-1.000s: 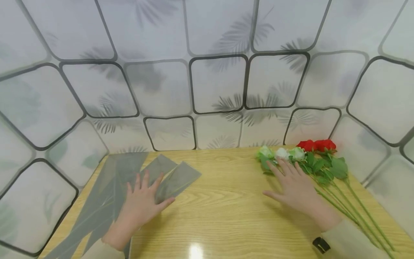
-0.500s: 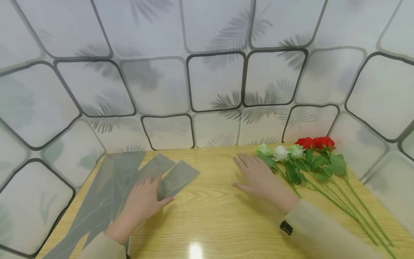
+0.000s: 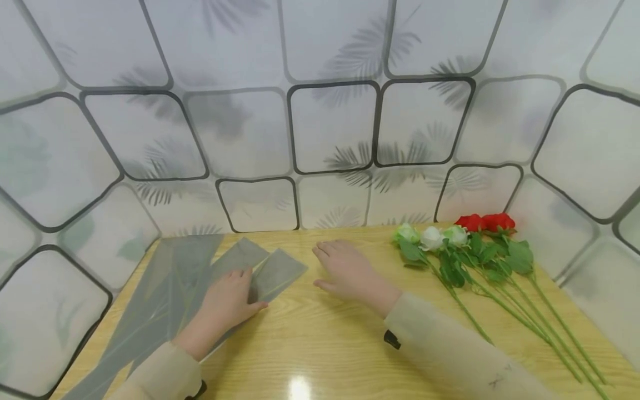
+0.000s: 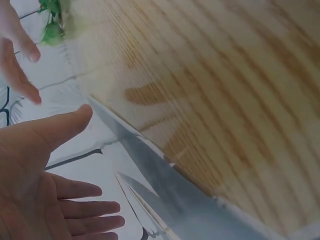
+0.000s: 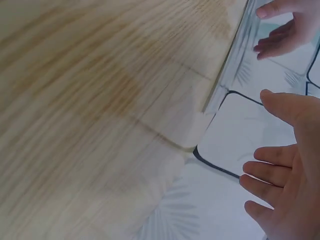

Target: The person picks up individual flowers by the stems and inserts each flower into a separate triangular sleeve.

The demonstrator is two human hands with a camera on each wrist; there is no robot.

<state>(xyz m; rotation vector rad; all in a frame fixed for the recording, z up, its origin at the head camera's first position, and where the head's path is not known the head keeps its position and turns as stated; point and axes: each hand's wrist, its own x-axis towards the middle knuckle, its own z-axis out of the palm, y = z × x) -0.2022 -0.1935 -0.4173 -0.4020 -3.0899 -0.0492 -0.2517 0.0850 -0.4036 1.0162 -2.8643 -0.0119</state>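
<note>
Above the grey translucent plastic sheets (image 3: 278, 272) on the left of the table, my left hand (image 3: 226, 300) hovers with its palm down and fingers loosely straight. The left wrist view shows a gap between that hand and the sheets. My right hand (image 3: 352, 272) is over the table just right of the sheets, with relaxed fingers and nothing in its grasp. In the right wrist view its palm and thumb are spread apart. To its right lie long-stemmed artificial roses: a white rose (image 3: 431, 238) between pale green roses (image 3: 455, 235), and red roses (image 3: 486, 223).
The wood-grain table (image 3: 315, 344) runs back to a wall covering (image 3: 335, 128) with dark-lined panels and leaf prints. Green stems (image 3: 555, 328) stretch toward the table's right front. A dark band (image 3: 392, 339) sits at the right sleeve (image 3: 445, 347).
My right hand has swept left, away from the roses and toward the sheets. My left hand has stayed above the sheets, its fingers drawing closer together.
</note>
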